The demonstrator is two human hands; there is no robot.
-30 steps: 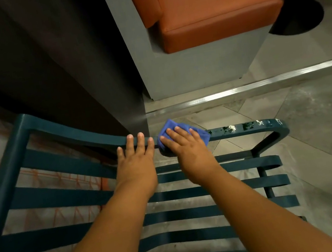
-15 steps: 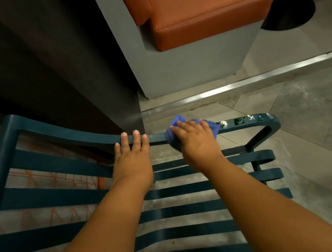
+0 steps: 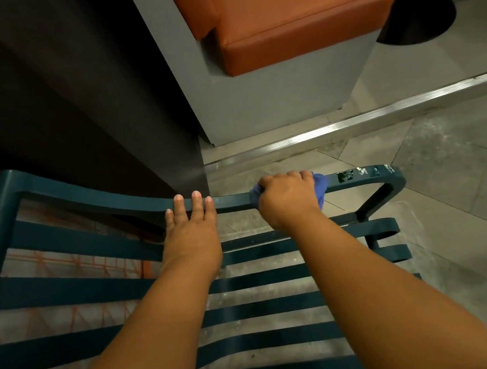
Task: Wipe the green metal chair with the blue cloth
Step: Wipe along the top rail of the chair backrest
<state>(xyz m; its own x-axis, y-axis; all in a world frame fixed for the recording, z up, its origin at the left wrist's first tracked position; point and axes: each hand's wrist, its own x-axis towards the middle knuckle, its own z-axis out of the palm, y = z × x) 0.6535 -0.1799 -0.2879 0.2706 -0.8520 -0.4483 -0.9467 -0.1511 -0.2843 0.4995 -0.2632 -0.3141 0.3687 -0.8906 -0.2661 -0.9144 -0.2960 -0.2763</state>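
My right hand (image 3: 288,199) is curled around the blue cloth (image 3: 321,188), gripping it on the green metal chair (image 3: 58,233) top rail near its right corner. Left hand (image 3: 193,230) flat, fingers spread, holding nothing.

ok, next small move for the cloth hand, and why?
Probably slide the right hand with the blue cloth further right along the chair's top rail: white specks sit just beyond the cloth, unwiped. Left hand steadies the rail.

Orange cushioned bench (image 3: 285,4) on grey base, black round stand base (image 3: 420,13) beside; metal floor strip (image 3: 355,124).
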